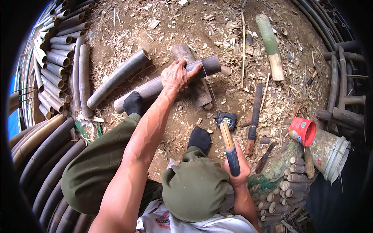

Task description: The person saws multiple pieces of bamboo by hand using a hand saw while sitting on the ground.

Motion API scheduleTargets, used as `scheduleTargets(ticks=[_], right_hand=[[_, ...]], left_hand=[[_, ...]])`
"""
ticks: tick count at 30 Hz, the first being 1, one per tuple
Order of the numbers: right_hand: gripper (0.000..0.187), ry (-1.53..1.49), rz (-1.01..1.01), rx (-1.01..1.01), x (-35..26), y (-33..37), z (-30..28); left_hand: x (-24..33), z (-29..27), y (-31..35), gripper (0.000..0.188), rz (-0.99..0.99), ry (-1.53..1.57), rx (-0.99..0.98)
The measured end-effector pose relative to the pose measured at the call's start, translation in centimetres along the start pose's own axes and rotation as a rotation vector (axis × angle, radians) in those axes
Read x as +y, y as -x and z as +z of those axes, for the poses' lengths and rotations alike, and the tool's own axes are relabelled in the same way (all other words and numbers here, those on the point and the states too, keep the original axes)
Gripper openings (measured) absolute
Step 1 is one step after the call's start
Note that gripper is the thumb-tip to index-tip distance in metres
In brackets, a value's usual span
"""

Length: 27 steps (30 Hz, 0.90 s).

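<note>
My left hand (pixel 175 76) is closed over a dark bamboo pole (pixel 149 90), pressing it down near its right end. The pole rests across a short wooden block (pixel 201 95), and my left foot in a dark sock (pixel 133 103) bears on its other end. In my right hand (pixel 241 169) is the handle of a handsaw (pixel 226 136), wood in front and black behind. Its thin blade reaches away to the pole, touching it just right of my left hand. A black tape measure (pixel 227 121) lies on the ground beside the saw.
Wood chips cover the dirt floor. Another cut bamboo length (pixel 118 79) lies left, a green one (pixel 269 42) far right. Bamboo stacks (pixel 58 58) line the left; short pieces (pixel 291 186) pile at lower right. A long-bladed tool (pixel 255 112), red container (pixel 304 131) and dirty bucket (pixel 328 153) sit right.
</note>
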State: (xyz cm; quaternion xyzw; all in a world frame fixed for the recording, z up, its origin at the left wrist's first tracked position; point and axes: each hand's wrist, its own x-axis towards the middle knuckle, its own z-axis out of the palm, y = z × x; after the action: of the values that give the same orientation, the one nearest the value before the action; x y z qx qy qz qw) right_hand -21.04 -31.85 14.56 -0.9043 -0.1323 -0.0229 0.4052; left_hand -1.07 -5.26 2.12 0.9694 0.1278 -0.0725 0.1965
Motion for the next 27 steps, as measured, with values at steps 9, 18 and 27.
scheduleTargets(ticks=[9, 18, 27], right_hand=[[0.054, -0.043, 0.058, 0.035, 2.1, -0.8, 2.8], [0.048, 0.181, 0.114, -0.021, 1.0, 7.4, 0.1], [0.06, -0.151, 0.055, 0.122, 2.4, -9.3, 8.5]], left_hand=[[0.5, -0.6, 0.3, 0.064, -0.015, 0.022, -0.008], [-0.8, 0.3, 0.1, 0.066, 0.091, 0.034, 0.008], [-0.7, 0.6, 0.6, 0.068, 0.258, -0.033, -0.03]])
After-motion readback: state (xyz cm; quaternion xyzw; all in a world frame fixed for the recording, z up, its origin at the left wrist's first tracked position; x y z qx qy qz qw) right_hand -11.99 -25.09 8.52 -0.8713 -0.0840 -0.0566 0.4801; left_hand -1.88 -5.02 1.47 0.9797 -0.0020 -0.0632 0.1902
